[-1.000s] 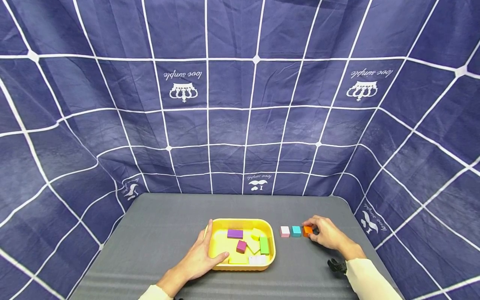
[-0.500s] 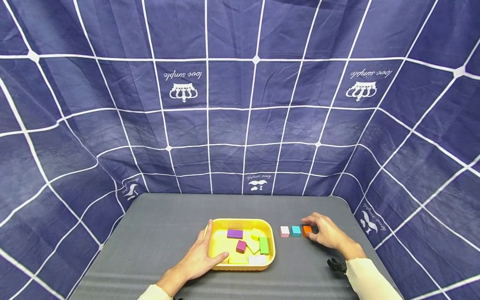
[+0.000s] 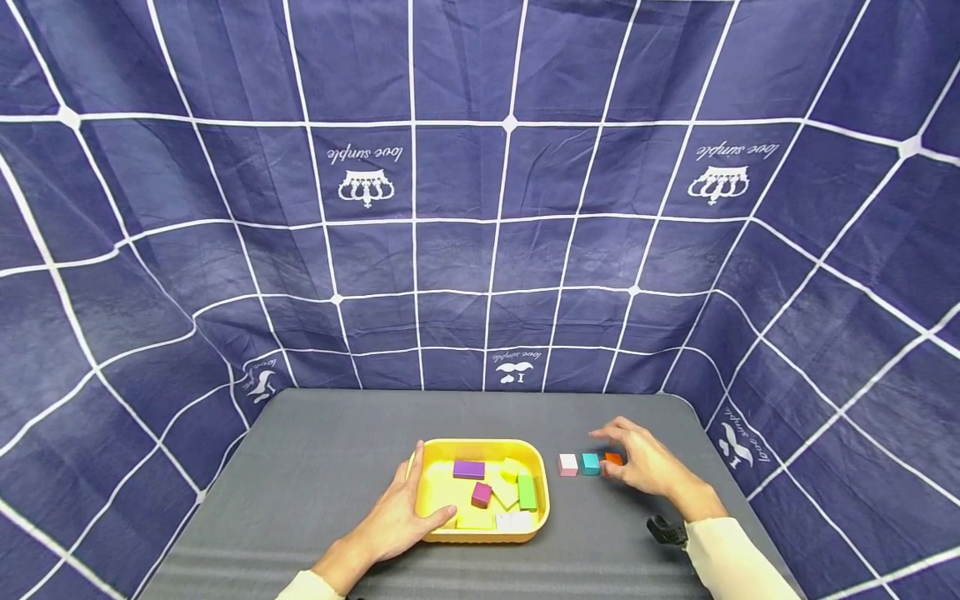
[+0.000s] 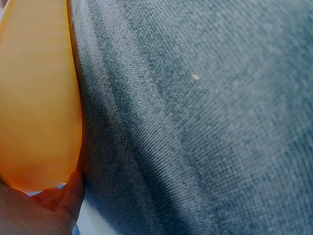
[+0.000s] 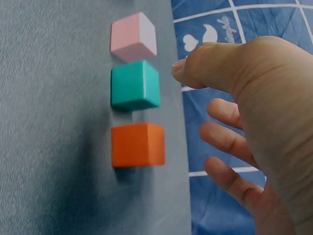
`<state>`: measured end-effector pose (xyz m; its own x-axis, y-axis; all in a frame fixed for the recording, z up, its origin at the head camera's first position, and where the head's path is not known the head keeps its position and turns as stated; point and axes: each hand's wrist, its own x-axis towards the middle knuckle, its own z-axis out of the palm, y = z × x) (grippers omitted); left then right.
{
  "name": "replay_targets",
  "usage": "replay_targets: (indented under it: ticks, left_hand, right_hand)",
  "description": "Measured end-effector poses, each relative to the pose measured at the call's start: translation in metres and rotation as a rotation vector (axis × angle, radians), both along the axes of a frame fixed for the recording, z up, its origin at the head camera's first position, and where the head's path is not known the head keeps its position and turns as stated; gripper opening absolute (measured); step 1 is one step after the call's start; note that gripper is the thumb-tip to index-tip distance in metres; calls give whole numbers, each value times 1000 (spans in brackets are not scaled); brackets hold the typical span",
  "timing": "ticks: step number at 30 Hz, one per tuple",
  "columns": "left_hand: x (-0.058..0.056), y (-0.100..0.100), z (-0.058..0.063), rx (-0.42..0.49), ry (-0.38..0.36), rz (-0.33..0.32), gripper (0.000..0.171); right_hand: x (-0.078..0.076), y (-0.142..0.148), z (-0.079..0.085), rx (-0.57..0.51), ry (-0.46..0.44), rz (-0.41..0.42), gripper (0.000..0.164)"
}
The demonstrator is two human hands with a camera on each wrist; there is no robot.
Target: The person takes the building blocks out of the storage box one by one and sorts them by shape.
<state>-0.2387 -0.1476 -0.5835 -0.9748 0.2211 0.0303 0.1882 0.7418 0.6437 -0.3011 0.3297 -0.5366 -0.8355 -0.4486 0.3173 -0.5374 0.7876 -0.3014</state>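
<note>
Right wrist view: right hand [image 5: 274, 103] holds nothing — thumb and fingers parted, a wide gap between them, fingertips clear of the cubes. Nearest is the orange cube [image 5: 138, 145], upright on the table; from the head view the thumb overlaps it, but the wrist view shows the two apart. Beside it in a row, narrow gaps between, stand the teal cube [image 5: 135, 85] and then the pink cube [image 5: 133, 36]. Head view: left hand [image 3: 393, 512] is spread at the yellow tray [image 3: 495, 538], fingers extended along its left wall, thumb reaching over the near left corner; how firmly it presses I cannot tell. Tray sits left of the cube row, well apart from the orange cube. Inside it: purple block [image 3: 468, 470], magenta cube [image 3: 482, 496] near the middle, green block [image 3: 527, 493] by the right wall, white piece [image 3: 513, 521] at the near right — plus several yellow pieces, outlines hard to separate. Grey table [image 3: 337, 450] beneath; blue cloth [image 3: 465, 167] with white grid lines behind and at both sides.
</note>
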Motion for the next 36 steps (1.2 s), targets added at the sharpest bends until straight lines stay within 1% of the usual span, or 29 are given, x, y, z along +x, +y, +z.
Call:
replay_targets:
  ticks: [8,12,19,22,24,28,33,36]
  left_hand:
    - [1,0,0,0,3,2,134]
    - [1,0,1,-2,8,2,134]
    - [2,1,2,1,6,-1,134]
    - [2,0,2,-4,13,-1,133]
    - [2,-1,2,-6,17,0,133]
    - [2,0,2,-4,17,0,133]
    - [3,1,2,4,14,-1,133]
    - [3,1,1,10,16,0,133]
  right_hand:
    - [6,-15,12,28,-10,-4,55]
    - [8,-26,19,29,-1,16,56]
    - [13,-45,27,42,-11,55,60]
    - [14,-53,30,55,18,68,59]
    - [15,-58,32,57,20,78,59]
    - [15,-67,36,67,1,101,59]
    - [13,-79,39,81,-51,128,64]
    - [13,-86,40,90,-68,145,65]
